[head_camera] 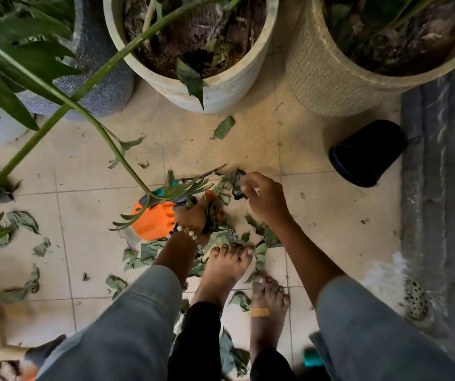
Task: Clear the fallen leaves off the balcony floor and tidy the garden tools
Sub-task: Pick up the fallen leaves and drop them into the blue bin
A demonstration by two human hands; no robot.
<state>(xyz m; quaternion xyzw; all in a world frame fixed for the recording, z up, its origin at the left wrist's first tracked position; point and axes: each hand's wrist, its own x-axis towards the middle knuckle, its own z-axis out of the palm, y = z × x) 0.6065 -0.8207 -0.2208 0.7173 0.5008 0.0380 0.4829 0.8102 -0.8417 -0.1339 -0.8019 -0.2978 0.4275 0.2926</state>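
Dry green leaves (pixel 222 239) lie heaped on the beige tiled floor (pixel 97 215) just beyond my bare feet. My left hand (pixel 190 217), with a bead bracelet at the wrist, grips a bunch of leaves (pixel 212 213) in the heap. My right hand (pixel 262 199) pinches a dark curled leaf (pixel 238 185) a little above the pile. An orange garden glove (pixel 152 218) lies on the floor against my left hand. Pruning shears (pixel 193 181) with a teal handle lie beside the glove, partly hidden by a green frond. More leaves (pixel 22 221) are scattered to the left.
Two large pale plant pots (pixel 221 86) (pixel 331 86) and a grey speckled pot (pixel 105 86) stand at the back. A small black pot (pixel 366 155) lies tipped on its side at right, beside a grey stone ledge (pixel 441 188). A long leafy stem (pixel 55 92) hangs across the left.
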